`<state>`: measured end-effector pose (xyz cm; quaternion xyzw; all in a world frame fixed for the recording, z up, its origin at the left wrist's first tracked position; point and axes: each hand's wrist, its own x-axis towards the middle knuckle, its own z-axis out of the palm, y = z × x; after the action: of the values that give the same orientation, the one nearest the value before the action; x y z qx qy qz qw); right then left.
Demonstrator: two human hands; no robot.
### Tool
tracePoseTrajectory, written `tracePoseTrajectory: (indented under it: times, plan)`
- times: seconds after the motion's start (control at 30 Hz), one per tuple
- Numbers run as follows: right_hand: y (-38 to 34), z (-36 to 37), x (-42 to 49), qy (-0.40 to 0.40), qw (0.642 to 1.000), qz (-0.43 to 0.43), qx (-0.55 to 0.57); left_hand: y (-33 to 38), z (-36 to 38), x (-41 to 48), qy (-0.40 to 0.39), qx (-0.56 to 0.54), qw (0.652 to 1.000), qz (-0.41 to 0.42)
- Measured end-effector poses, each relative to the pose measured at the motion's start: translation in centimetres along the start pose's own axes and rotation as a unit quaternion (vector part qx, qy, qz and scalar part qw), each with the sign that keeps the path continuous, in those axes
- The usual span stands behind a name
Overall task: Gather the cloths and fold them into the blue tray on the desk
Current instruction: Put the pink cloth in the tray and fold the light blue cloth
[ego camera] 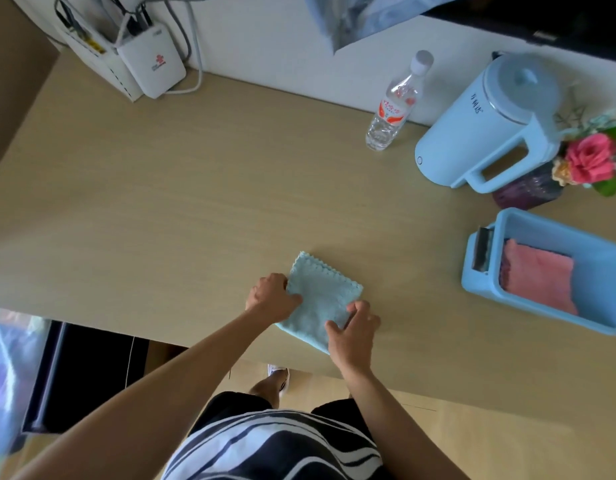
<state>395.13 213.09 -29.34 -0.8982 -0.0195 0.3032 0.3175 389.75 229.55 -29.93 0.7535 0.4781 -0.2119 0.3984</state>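
The light blue cloth [322, 299], soft and limp, lies folded near the desk [195, 202] front edge, well apart from the blue tray [479, 289], with the left hand [273, 297] and right hand [351, 332] pinching its side edges, where it is best lifted.

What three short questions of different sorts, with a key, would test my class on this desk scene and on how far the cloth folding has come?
1. True or false: the blue tray already holds a folded pink cloth.
2. Which item stands nearest the kettle? A the router, B the water bottle, C the light blue cloth.
3. Fill in: the left hand and the right hand both rest on the ____ cloth.

Key: 1 true. 2 B. 3 light blue; it lies folded on the desk, outside the tray.
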Motion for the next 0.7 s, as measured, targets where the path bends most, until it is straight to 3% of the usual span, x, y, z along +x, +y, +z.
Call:
tracePoseTrajectory:
  times: [0.13, 0.27, 0.33, 0.53, 0.7]
  plan:
    - [0.5, -1.1, 1.2, -0.024, 0.997, 0.022, 0.063, 0.7, 0.5, -1.7, 0.014, -0.056, 0.998, 0.036]
    - [0.1, -4.2, 1.3, -0.053, 0.993, -0.019, 0.104, 2.5, 1.0, -3.9, 0.062, -0.047, 0.993, 0.084]
    - [-0.7, -6.5, 1.1, -0.051, 0.989, -0.063, 0.12, 4.0, 1.1, -5.1, 0.067, -0.097, 0.987, 0.106]
    - [-0.7, -18.0, 1.0, 0.034, 0.971, -0.191, 0.143, 13.4, 1.7, -9.3, 0.088, -0.179, 0.955, 0.22]
    - [1.3, -29.3, 4.4, 0.114, 0.957, -0.255, 0.081, 23.3, 3.4, -11.2, 0.077, -0.172, 0.904, 0.383]
